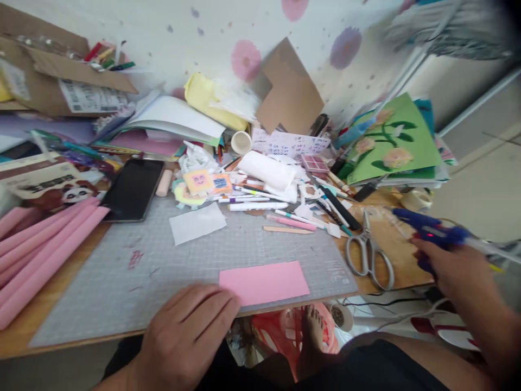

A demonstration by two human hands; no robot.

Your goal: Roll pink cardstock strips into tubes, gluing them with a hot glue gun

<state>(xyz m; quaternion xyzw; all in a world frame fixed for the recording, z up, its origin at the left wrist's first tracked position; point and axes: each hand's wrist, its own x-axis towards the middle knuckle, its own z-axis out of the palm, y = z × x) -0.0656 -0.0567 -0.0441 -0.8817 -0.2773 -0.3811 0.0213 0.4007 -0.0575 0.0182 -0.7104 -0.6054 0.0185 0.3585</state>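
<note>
Head view. Pink strip on grey mat, at tabletop's front edge. Left hand: fingers together at strip's left end; thumb hidden, cannot tell pinch from press. Right hand: fingers wrapped round blue glue gun. Likely step: readying glue. Next move calls for steady strip, careful nozzle.

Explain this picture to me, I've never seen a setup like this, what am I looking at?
There is no machine here, only a person's left hand and right hand. A camera worn on the head took this one picture, looking forward and down. On the wooden desk lie a gray mat, a black phone, pink rolls, scissors and scattered pens. The left hand touches the left end of a pink sheet. The right hand holds what looks like a blue glue gun.
</note>
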